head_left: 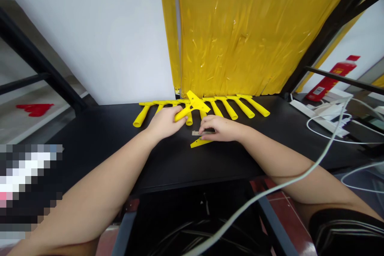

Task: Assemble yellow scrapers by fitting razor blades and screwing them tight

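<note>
My left hand (pixel 165 122) is wrapped round the handle of a yellow plastic scraper (pixel 196 102), its wide flat head raised and pointing right. Just right of it, my right hand (pixel 221 128) is low over the black table, fingers curled together. Whatever they hold, if anything, is hidden. Beneath those fingers lies a thin greyish strip (pixel 195 133), and nearer to me a flat yellow plastic piece (pixel 199 143) with a small hole, partly covered by the hand. Behind both hands, several more yellow scrapers (pixel 229 110) lie in a row, hollow handle ends towards me.
The black table (pixel 177 164) meets a white panel (pixel 120 40) and a yellow plastic curtain (pixel 240 32). At right stand a red bottle (pixel 333 78) and white power strips (pixel 321 118). A white cable (pixel 270 188) crosses in front of my right arm. Black frame posts flank the table.
</note>
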### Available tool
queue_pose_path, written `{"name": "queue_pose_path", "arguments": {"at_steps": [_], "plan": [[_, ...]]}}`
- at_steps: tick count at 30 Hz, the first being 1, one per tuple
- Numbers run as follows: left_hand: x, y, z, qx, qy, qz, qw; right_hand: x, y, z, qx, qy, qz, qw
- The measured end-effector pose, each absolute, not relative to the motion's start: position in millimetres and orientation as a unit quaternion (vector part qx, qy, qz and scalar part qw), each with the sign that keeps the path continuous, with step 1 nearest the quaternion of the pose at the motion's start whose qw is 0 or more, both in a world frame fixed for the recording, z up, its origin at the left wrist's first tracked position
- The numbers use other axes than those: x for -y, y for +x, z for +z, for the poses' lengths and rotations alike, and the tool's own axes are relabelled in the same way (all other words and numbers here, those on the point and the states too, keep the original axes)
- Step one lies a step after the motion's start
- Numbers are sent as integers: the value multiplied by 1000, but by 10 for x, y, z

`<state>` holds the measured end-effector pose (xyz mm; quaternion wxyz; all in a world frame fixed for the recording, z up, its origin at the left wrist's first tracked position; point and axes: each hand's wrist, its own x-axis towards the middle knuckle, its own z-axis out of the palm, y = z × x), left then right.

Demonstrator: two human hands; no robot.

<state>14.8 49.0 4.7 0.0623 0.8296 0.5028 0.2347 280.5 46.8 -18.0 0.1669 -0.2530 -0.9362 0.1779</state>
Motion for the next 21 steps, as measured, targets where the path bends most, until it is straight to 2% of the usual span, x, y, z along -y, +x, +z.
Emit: {"name": "queue_pose_path", "arguments": {"at_steps": [6,21], "plan": [[-494,149,43,-503,832,229,58,-386,2769,-145,945,-248,182,111],[-482,143,45,-500,834,223,58,-228,2656,-53,955,-223,159,113]]}}
